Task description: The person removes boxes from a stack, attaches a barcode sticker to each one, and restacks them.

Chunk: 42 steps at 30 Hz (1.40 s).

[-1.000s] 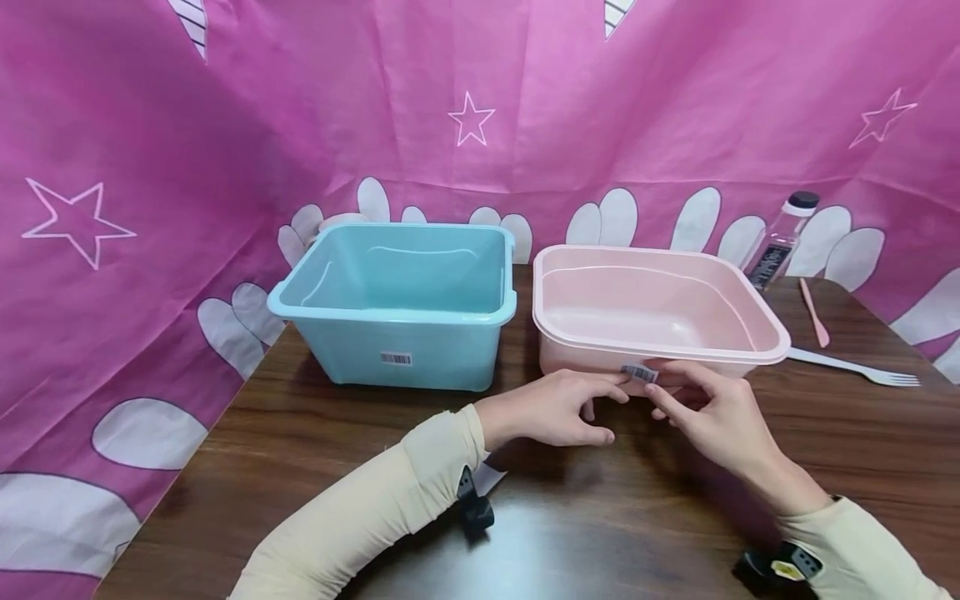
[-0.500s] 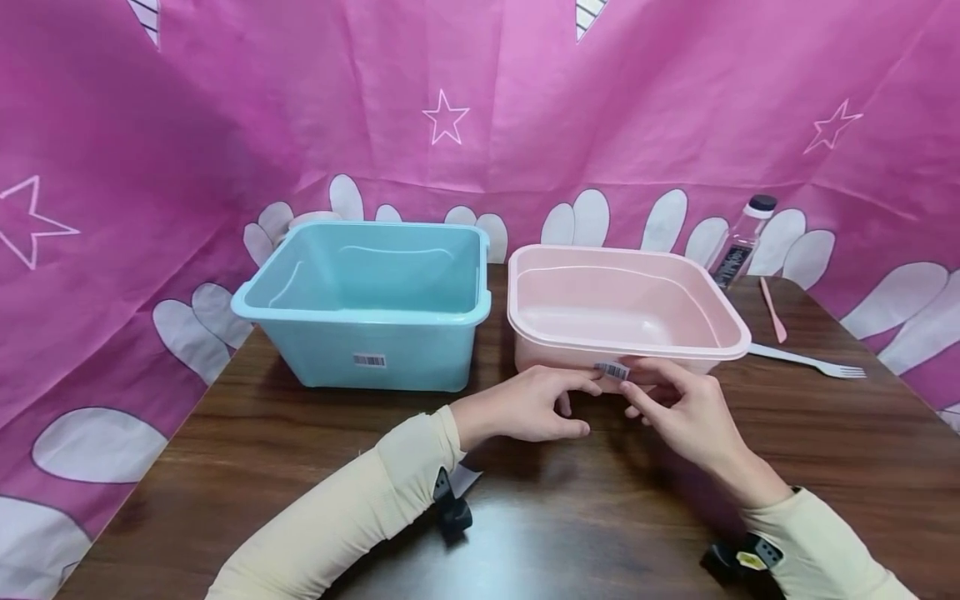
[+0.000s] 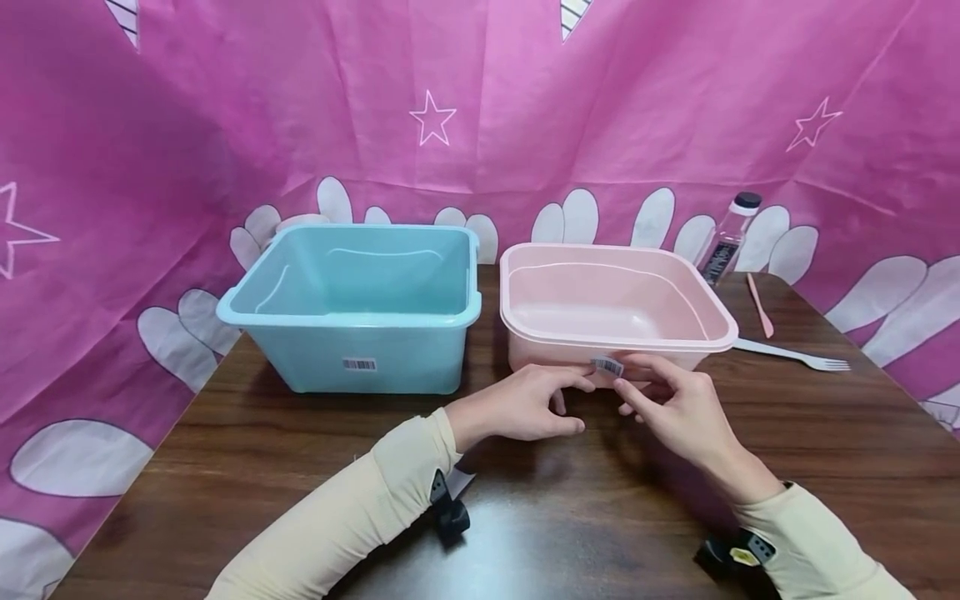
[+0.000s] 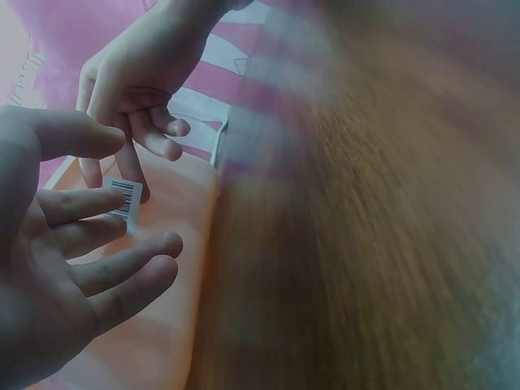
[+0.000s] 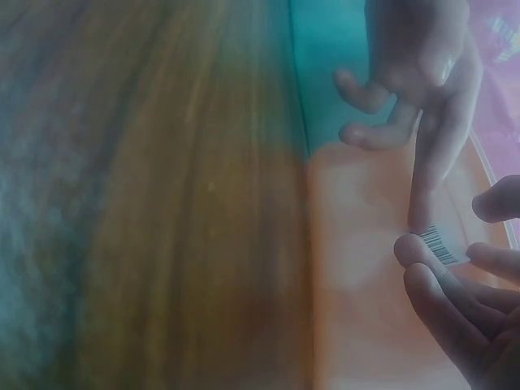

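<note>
A small white barcode sticker (image 3: pixel 607 367) lies against the front wall of the pink plastic basin (image 3: pixel 618 342). My left hand (image 3: pixel 528 404) reaches it from the left with fairly straight fingers; its forefinger tip touches the sticker and the thumb stands apart. On the other side, my right hand (image 3: pixel 682 412) has fingertips right at the sticker's edge, thumb held away from them. Both wrist views show the sticker (image 4: pixel 123 199) between the two hands, its barcode facing out and partly covered by fingertips. To the left stands a blue plastic basin (image 3: pixel 375 358) with a barcode sticker of its own.
A clear bottle with a black cap (image 3: pixel 723 242) stands behind the pink basin. A pink knife-like utensil (image 3: pixel 759 307) and a white fork (image 3: pixel 795 357) lie to its right. A scrap of white paper (image 3: pixel 459 482) lies by my left wrist on the wooden table (image 3: pixel 562 517).
The head view has turned slightly right, so everything shifts left in it. Both hands stay at the sticker on the pink basin with almost the same finger positions.
</note>
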Each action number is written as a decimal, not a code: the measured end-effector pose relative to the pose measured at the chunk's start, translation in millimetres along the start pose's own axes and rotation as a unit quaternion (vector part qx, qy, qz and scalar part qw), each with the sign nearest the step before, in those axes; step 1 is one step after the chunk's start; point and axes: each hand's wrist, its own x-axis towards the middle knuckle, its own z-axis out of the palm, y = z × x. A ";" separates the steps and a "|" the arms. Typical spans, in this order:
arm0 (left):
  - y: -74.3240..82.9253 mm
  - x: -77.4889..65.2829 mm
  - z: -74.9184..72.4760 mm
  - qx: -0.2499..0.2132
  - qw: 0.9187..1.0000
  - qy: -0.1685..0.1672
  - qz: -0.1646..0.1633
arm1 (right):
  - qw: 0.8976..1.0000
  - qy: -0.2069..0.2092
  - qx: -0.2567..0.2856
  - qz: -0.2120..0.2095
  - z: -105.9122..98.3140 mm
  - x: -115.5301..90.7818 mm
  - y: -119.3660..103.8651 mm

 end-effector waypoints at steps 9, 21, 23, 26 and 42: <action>2.7 4.6 1.6 0.005 1.000 0.003 0.012 | 1.000 -0.001 0.007 -0.002 2.0 0.2 0.5; 4.2 13.1 1.0 0.042 0.999 -0.010 -0.002 | 1.000 -0.013 0.018 0.022 2.8 0.9 2.8; 4.2 13.5 0.5 0.045 0.999 -0.011 -0.002 | 1.000 -0.011 0.020 0.021 3.0 1.2 2.6; 3.9 13.4 -0.4 0.046 0.999 -0.010 -0.003 | 1.000 -0.009 0.021 0.017 4.2 1.9 2.6; 5.6 12.7 -0.6 0.040 0.999 -0.012 -0.017 | 0.998 -0.018 -0.006 0.054 3.2 2.6 -5.7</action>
